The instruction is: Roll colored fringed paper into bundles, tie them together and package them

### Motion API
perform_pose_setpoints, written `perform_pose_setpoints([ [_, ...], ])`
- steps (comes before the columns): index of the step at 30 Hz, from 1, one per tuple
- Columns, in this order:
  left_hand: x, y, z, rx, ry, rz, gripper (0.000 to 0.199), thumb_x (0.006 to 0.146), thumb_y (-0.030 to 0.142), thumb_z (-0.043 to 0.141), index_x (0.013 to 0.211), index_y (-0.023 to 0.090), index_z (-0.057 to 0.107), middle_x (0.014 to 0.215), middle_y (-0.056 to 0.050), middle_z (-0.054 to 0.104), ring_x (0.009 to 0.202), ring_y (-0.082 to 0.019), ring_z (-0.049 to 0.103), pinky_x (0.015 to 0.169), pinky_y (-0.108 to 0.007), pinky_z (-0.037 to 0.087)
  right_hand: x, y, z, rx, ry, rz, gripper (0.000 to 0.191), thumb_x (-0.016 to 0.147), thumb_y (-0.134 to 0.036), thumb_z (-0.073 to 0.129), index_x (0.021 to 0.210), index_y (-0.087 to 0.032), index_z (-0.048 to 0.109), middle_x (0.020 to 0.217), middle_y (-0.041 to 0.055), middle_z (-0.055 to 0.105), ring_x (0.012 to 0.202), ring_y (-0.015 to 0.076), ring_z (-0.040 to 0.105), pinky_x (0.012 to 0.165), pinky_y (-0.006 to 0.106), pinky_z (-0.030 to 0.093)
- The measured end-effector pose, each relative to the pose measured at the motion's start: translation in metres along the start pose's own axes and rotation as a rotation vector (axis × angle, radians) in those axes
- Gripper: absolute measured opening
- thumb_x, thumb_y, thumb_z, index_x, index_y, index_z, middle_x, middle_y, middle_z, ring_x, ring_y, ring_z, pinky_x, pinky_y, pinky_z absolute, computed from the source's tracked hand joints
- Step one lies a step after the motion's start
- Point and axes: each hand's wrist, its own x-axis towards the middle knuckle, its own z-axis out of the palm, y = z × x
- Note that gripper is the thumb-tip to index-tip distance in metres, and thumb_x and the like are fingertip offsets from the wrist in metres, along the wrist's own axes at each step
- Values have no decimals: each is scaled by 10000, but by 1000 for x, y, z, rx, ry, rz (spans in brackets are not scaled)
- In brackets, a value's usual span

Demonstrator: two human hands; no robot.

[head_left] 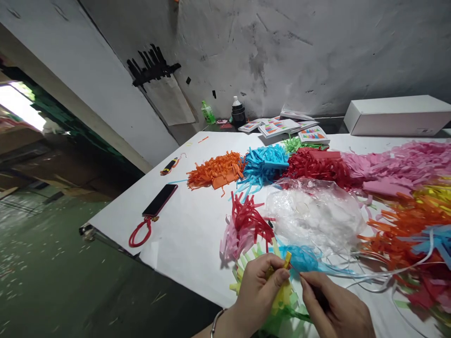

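Near the bottom centre, my left hand pinches the folded top of a yellow paper tassel. Just to its right, my right hand is closed, thumb against forefinger, on a thin reddish strand that runs to the tassel's top. Green fringe hangs below both hands. Beyond my left hand lie a red tassel and a pink one. A blue tassel sits behind the fingertips, beside white cords.
Orange, blue, dark red and pink paper fringes cross the white table. A clear plastic bag lies mid-table. A phone is at the left; a white box stands by the wall.
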Motion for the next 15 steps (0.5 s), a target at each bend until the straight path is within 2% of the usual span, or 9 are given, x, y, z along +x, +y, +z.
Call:
perform_pose_setpoints([
  [3, 1, 0, -2, 104, -27, 89, 285, 934, 402, 627, 774, 170, 670, 738, -35, 639, 702, -159, 578, 664, -253, 446, 5, 4, -8, 54, -114, 1, 216, 992, -357, 523, 874, -249, 668, 603, -49, 636, 482, 98, 612, 492, 167, 455],
  [6, 2, 1, -2, 243, -84, 211, 278, 963, 373, 587, 791, 174, 674, 710, -32, 630, 688, -160, 574, 654, -260, 431, 6, 5, -11, 138, -208, 36, 192, 979, -349, 542, 875, -246, 667, 650, -40, 654, 531, 98, 629, 541, 153, 481],
  [9, 3, 3, -1, 343, -114, 299, 262, 983, 346, 562, 815, 179, 673, 686, -27, 633, 666, -157, 569, 647, -263, 424, 2, 1, -5, 251, -135, 247, 234, 954, -441, 569, 859, -247, 659, 631, -39, 621, 529, 105, 597, 534, 159, 483],
  [11, 2, 3, 0, 384, -127, 351, 235, 989, 321, 553, 837, 181, 664, 699, -29, 651, 666, -158, 575, 654, -266, 430, -1, -2, 1, 392, -95, 418, 279, 928, -517, 583, 974, -251, 653, 605, -50, 586, 510, 112, 566, 496, 164, 484],
  [13, 1, 1, 0, 438, -140, 427, 188, 993, 281, 541, 881, 181, 655, 733, -35, 672, 688, -164, 587, 674, -273, 440, -3, -4, 7, 530, -103, 538, 387, 906, -572, 587, 1095, -237, 629, 590, -60, 559, 492, 118, 547, 469, 176, 486],
  [15, 1, -1, 0, 530, -143, 513, 149, 990, 228, 528, 910, 180, 645, 770, -46, 686, 715, -174, 593, 692, -286, 441, -2, -3, 10, 584, -144, 591, 424, 906, -596, 574, 1081, -216, 640, 576, -60, 544, 465, 114, 533, 454, 185, 477],
])
